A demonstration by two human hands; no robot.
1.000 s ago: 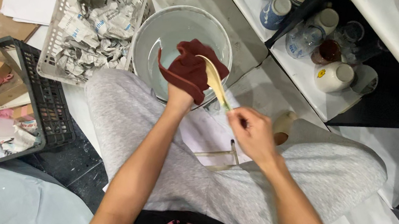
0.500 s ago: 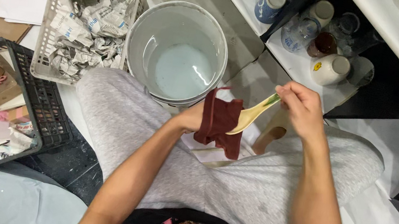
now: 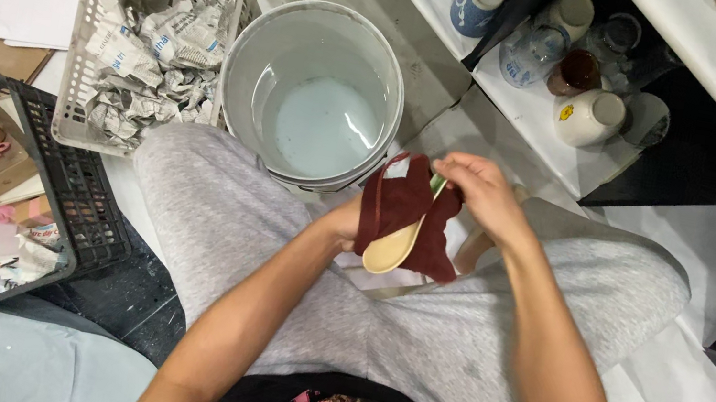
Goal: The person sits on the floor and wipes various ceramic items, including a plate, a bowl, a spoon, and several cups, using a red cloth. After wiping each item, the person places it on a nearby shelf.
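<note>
Over the lap, near the bucket [image 3: 245, 66]:
Left hand [image 3: 346, 224]: fingers grip a dark red cloth [image 3: 405, 209].
Right hand [image 3: 483, 196]: fingers pinch a cream spoon [image 3: 392, 249] against the cloth.

The cloth [image 3: 401, 206] is dark maroon, the spoon [image 3: 391, 250] pale cream with a green handle. The bucket [image 3: 250, 67] is grey-white — its water milky blue — and the trousers [image 3: 422, 338] are grey.
</note>
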